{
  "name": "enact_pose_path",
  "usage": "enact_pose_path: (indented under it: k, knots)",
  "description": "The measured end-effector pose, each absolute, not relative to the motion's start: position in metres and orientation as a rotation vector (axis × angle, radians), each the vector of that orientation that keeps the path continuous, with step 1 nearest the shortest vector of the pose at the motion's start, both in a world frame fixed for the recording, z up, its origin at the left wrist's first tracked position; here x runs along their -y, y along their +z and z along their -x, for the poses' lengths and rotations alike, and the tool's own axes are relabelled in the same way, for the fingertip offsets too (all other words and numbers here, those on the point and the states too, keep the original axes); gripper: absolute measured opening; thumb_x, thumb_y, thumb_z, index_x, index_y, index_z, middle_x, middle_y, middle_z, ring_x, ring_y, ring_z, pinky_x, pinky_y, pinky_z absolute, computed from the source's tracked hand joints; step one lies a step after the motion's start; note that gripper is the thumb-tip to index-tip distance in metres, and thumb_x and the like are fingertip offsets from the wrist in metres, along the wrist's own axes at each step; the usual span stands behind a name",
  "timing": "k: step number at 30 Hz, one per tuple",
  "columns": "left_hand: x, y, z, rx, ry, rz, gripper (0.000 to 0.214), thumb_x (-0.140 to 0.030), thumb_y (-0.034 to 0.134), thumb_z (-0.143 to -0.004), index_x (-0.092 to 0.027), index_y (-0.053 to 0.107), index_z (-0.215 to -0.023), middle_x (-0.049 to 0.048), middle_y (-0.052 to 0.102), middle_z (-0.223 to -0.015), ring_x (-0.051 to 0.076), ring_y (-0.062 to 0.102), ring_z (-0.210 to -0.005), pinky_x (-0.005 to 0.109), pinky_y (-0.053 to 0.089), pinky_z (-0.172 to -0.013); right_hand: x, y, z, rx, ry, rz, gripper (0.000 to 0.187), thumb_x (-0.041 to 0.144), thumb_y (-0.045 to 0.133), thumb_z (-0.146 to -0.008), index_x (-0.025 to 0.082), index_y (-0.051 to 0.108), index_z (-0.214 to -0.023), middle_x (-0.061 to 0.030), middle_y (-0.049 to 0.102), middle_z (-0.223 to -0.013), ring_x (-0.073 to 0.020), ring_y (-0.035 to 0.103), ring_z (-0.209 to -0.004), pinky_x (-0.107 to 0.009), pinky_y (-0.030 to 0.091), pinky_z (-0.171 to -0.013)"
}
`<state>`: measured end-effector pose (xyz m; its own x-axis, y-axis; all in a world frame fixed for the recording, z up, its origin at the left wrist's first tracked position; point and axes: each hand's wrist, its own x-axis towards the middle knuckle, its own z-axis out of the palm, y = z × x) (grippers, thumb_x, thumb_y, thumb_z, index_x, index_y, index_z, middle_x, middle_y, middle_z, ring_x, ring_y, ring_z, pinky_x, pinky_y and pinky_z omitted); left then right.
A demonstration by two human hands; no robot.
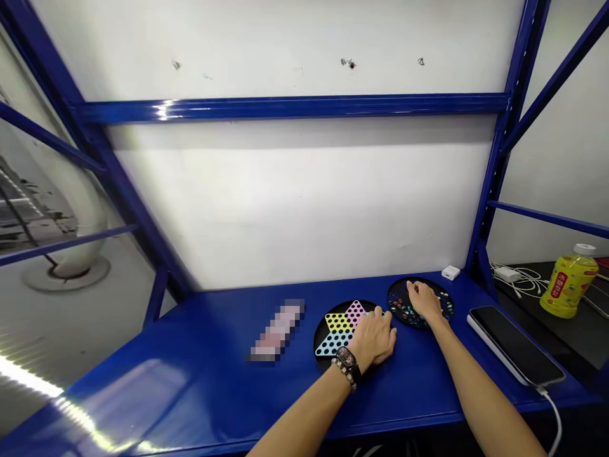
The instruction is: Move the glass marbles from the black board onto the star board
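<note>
A star-shaped board with yellow, pink and pale blue sections (pixel 334 343) and rows of dark holes lies in a round black tray (pixel 320 331). My left hand (pixel 372 336) covers its right part, palm down, with bent fingers drawn together. The fingertips are hidden, and so is anything they hold. On that wrist are a dark watch (pixel 346 357) and a beaded bracelet (pixel 343 373). Farther right, my right hand (pixel 425 301) reaches into a second round black tray (pixel 394 312) of small, shiny coloured pieces (pixel 406 311). Its fingers are curled downward, their tips out of sight.
A pixelated flat object (pixel 276 333) lies on the blue tabletop (pixel 200 374) at left. A white charger (pixel 450 273) sits behind the right tray. A phone on a white block (pixel 516 343), with a cable, lies at right. Beyond the blue frame stands a yellow bottle (pixel 569 282).
</note>
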<state>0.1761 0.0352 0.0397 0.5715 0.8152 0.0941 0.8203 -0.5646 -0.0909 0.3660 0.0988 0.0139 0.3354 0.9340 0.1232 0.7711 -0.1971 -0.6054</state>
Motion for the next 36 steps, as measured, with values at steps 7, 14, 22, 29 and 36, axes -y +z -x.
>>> enact_pose_path:
  k: [7, 14, 22, 29, 36]
  knots:
    - [-0.037, 0.041, -0.172, 1.236, -0.033, 2.760, 0.037, -0.034, 0.029, -0.100, -0.016, 0.062, -0.098, 0.0134, 0.063, -0.102, 0.024, 0.065, -0.081, 0.036, 0.049, -0.067, -0.097, 0.015, -0.365, 1.470, 0.390, 1.982, 0.049, 0.054, 0.032, -0.097, 0.021, 0.060, -0.075, -0.0075, 0.069, -0.084, -0.0216, 0.063, -0.081, -0.029, 0.037, -0.067]
    - [-0.040, 0.035, -0.168, 1.240, -0.143, 2.807, 0.038, -0.037, 0.032, -0.100, -0.018, 0.064, -0.089, 0.0091, 0.067, -0.095, 0.021, 0.065, -0.078, 0.034, 0.048, -0.067, -0.097, 0.015, -0.363, 1.471, 0.398, 1.980, 0.048, 0.054, 0.033, -0.097, 0.022, 0.059, -0.074, -0.0061, 0.068, -0.083, -0.0217, 0.061, -0.082, -0.029, 0.036, -0.068]
    - [-0.046, 0.032, -0.166, 1.274, -0.206, 2.846, 0.038, -0.039, 0.036, -0.098, -0.019, 0.063, -0.080, 0.0076, 0.070, -0.086, 0.022, 0.067, -0.077, 0.033, 0.047, -0.068, -0.096, 0.016, -0.362, 1.469, 0.409, 1.957, 0.046, 0.054, 0.035, -0.096, 0.022, 0.055, -0.071, -0.0051, 0.068, -0.083, -0.0208, 0.061, -0.080, -0.029, 0.033, -0.067]
    - [-0.054, 0.037, -0.167, 1.279, -0.138, 2.857, 0.045, -0.046, 0.033, -0.100, -0.019, 0.063, -0.082, 0.0096, 0.071, -0.082, 0.025, 0.069, -0.077, 0.034, 0.048, -0.068, -0.094, 0.017, -0.360, 1.491, 0.418, 1.941, 0.044, 0.054, 0.036, -0.096, 0.022, 0.055, -0.072, -0.0045, 0.069, -0.083, -0.0201, 0.061, -0.078, -0.028, 0.033, -0.066]
    - [-0.053, 0.040, -0.170, 1.273, -0.039, 2.851, 0.045, -0.047, 0.035, -0.100, -0.018, 0.066, -0.086, 0.0111, 0.071, -0.085, 0.026, 0.070, -0.079, 0.034, 0.049, -0.068, -0.094, 0.016, -0.360, 1.471, 0.422, 1.917, 0.042, 0.053, 0.038, -0.095, 0.022, 0.057, -0.073, -0.0037, 0.067, -0.081, -0.0191, 0.060, -0.077, -0.027, 0.034, -0.066]
